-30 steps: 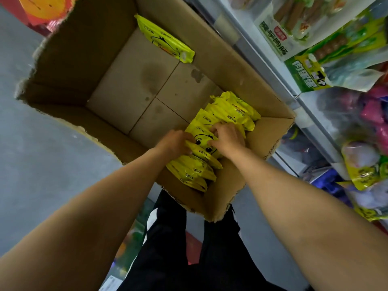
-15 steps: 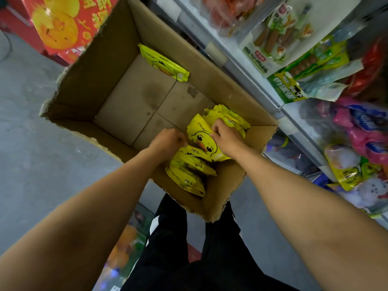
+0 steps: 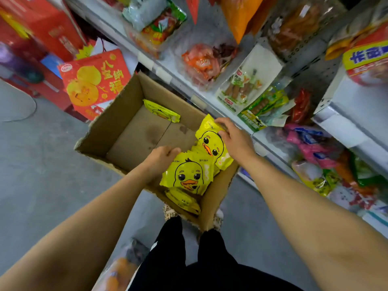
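Brown cardboard box beside a white shelf of snack bags. At its near right corner, left hand grips nearer yellow duck-printed plastic packet, right hand the farther packet.

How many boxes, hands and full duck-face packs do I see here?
Cardboard box: 1
Hands: 2 (left hand, right hand)
Full duck-face packs: 2 (lower pack, upper pack)
Total: 5. Stacked packs beneath overlap too much to count.
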`<state>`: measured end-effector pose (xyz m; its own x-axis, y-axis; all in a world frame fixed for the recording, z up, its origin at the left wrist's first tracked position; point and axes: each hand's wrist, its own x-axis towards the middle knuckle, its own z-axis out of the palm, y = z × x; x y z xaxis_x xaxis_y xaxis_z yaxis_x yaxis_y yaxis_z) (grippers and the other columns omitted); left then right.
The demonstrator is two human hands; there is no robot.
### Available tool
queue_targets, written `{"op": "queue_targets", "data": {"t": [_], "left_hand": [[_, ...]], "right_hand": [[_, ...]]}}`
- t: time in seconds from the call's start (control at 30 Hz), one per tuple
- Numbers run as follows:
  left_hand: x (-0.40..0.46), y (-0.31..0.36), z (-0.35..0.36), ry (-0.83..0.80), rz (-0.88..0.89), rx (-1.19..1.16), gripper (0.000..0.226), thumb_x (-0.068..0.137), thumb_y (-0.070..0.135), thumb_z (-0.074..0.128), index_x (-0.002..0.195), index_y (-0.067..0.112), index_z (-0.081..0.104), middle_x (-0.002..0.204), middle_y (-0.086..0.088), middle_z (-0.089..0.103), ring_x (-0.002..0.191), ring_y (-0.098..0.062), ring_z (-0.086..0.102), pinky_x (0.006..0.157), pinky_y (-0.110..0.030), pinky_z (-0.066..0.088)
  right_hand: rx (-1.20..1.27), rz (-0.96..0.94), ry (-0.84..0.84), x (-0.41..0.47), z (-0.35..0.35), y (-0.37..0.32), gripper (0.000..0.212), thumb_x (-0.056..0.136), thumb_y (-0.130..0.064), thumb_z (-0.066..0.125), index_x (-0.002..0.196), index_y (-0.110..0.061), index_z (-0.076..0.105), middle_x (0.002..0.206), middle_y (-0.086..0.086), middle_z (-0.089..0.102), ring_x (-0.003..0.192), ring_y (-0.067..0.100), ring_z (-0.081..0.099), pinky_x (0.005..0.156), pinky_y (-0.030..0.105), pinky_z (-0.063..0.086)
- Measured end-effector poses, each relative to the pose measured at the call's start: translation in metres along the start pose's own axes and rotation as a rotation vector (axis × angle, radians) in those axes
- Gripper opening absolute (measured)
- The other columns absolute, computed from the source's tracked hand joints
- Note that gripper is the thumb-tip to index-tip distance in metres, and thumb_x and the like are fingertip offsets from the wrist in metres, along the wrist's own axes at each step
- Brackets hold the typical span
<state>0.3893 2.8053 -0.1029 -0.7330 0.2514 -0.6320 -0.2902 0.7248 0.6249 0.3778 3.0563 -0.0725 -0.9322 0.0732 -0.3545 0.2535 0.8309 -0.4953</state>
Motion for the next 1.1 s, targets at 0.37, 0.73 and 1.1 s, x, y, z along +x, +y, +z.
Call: {"op": "queue_targets", "data": {"t": [0.37, 0.73, 1.1], "left_hand": [[-0.086, 0.100, 0.014, -0.235, 0.193, -0.206, 0.012, 0.082, 0.035, 0.073, 0.077, 0.024, 0.072, 0.071, 0.012, 0.071, 0.070, -0.006, 0.066, 0.067, -0.019, 0.051], [-0.211, 0.250, 0.161, -0.356, 0.410, -0.074, 0.012, 0.086, 0.009, 0.069, 0.097, 0.014, 0.068, 0.084, 0.002, 0.076, 0.074, -0.011, 0.071, 0.066, -0.022, 0.054], [-0.313, 0.427, 0.316, -0.243, 0.791, 0.150, 0.041, 0.065, 0.032, 0.087, 0.097, 0.014, 0.070, 0.098, -0.006, 0.075, 0.089, -0.020, 0.070, 0.092, -0.049, 0.052]], "right_hand": [[0.274, -0.082, 0.061, -0.093, -0.111, 0.031, 0.040, 0.081, -0.031, 0.079, 0.120, -0.029, 0.069, 0.120, -0.012, 0.065, 0.114, 0.006, 0.056, 0.088, 0.021, 0.040], [0.409, -0.191, 0.404, -0.306, -0.239, 0.157, 0.080, 0.072, -0.008, 0.083, 0.138, -0.039, 0.050, 0.121, -0.002, 0.068, 0.102, 0.015, 0.068, 0.093, 0.044, 0.054], [0.418, -0.079, 0.909, -0.543, -0.366, 0.277, 0.077, 0.076, -0.014, 0.083, 0.140, -0.037, 0.048, 0.103, -0.005, 0.067, 0.088, 0.006, 0.067, 0.091, 0.034, 0.054]]}}
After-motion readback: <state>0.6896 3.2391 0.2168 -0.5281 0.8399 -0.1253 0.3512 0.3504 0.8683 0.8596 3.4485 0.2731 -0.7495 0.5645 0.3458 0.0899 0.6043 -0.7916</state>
